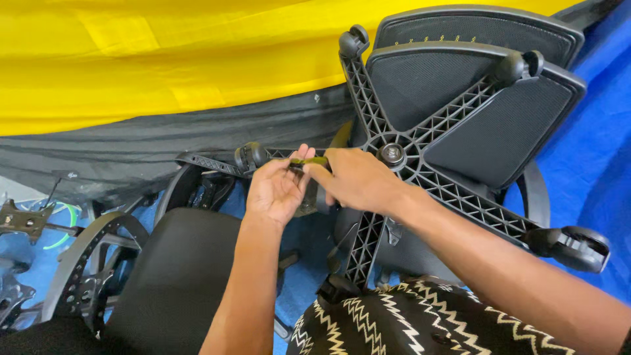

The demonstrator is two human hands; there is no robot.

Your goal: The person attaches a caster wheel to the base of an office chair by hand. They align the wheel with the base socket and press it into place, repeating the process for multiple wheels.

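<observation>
Hands point(315, 181) pinching green strip point(309, 160), chair base point(420, 164) behind

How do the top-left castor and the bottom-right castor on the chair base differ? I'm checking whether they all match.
The top-left castor looks small and sits far from the camera; the bottom-right castor looks much bigger and nearer. The top-left one lies against yellow cloth, the bottom-right one over blue sheet. Both are black, each at the end of a base spoke.

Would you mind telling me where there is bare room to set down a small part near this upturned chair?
Bare blue sheet right of the star base, and the black seat cushion lower left. Crowded: around both hands and the chair parts at far left.
</observation>
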